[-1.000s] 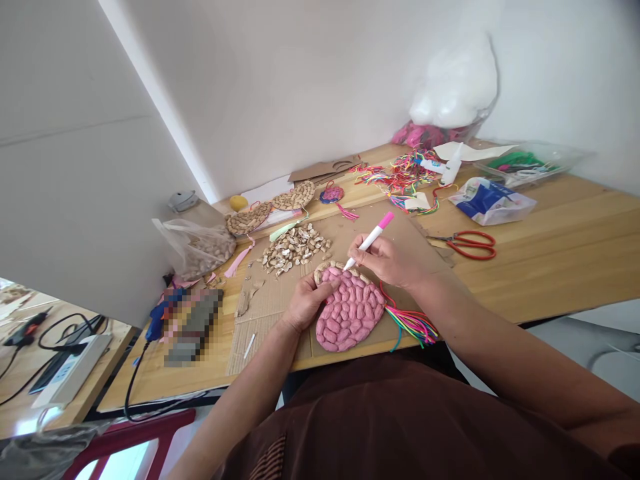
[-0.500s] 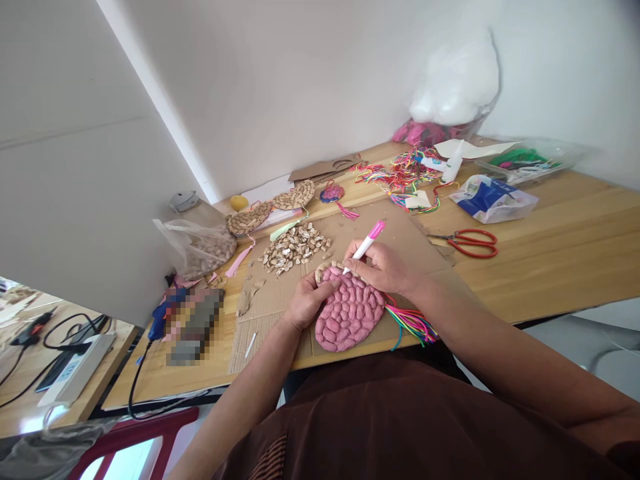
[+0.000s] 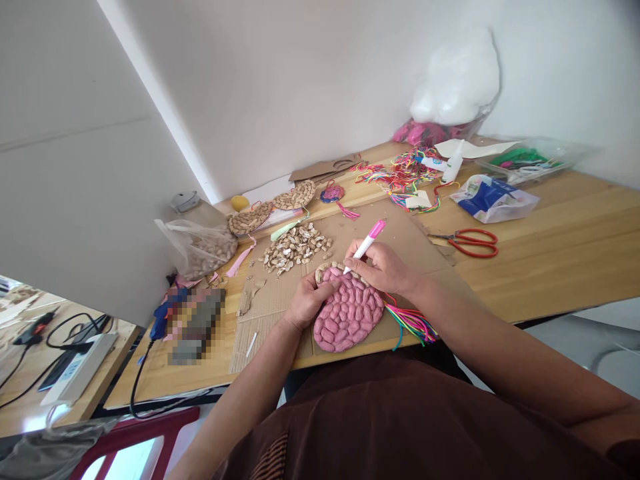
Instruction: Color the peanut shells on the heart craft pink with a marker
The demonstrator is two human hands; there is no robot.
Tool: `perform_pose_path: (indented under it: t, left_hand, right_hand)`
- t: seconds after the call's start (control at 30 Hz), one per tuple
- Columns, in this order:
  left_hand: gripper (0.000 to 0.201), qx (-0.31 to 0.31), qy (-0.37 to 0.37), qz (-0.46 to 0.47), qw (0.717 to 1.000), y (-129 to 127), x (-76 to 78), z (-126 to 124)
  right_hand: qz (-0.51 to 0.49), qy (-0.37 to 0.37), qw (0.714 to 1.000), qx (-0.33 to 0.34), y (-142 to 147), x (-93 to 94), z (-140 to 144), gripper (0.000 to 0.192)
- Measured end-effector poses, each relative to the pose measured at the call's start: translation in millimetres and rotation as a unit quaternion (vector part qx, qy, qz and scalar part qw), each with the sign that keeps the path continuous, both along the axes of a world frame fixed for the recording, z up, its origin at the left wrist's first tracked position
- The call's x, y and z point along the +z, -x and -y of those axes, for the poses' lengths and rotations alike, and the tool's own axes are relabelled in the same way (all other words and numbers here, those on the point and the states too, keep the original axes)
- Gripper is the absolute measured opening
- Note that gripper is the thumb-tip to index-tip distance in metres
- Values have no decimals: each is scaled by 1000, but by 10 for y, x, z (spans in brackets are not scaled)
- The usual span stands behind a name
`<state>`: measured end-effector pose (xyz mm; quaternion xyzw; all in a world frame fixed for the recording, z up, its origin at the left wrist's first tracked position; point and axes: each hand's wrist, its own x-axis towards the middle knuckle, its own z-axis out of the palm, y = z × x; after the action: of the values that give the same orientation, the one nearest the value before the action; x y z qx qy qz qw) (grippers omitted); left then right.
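Observation:
A rounded plaque covered in peanut shells [image 3: 349, 313] lies near the table's front edge, mostly coloured pink, with bare tan shells along its far rim. My left hand [image 3: 309, 300] grips its left side, thumb lying on top. In my right hand [image 3: 383, 267] is a white marker pen with a pink end [image 3: 369, 239], its tip down on the shells near the far rim. A bright multicoloured tassel [image 3: 413, 321] spreads from the plaque's right side. Beneath lies a cardboard sheet [image 3: 385, 230], where a heap of loose peanut shells [image 3: 299, 247] sits beyond my left hand.
Red-handled scissors [image 3: 475, 243] and a blue-white packet [image 3: 493, 199] lie to the right. Tangled coloured cords [image 3: 400, 170] and a white bottle [image 3: 453, 163] are behind. At left stand a bag of peanut shells [image 3: 205, 247], a glue gun [image 3: 161, 320] and a power strip [image 3: 80, 367].
The plaque has shifted very slightly left. My hands and the marker pen hold almost the same pose, the tip still at the far rim.

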<state>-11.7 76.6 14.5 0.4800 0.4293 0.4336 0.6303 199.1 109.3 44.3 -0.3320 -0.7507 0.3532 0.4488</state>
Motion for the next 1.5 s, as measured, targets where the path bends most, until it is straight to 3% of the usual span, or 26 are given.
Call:
perform_pose_path:
  t: [1.5]
  left_hand:
    - [35, -15, -12, -24, 1000, 3, 7, -13]
  right_hand:
    - [7, -13, 999, -35, 57, -71, -40, 21]
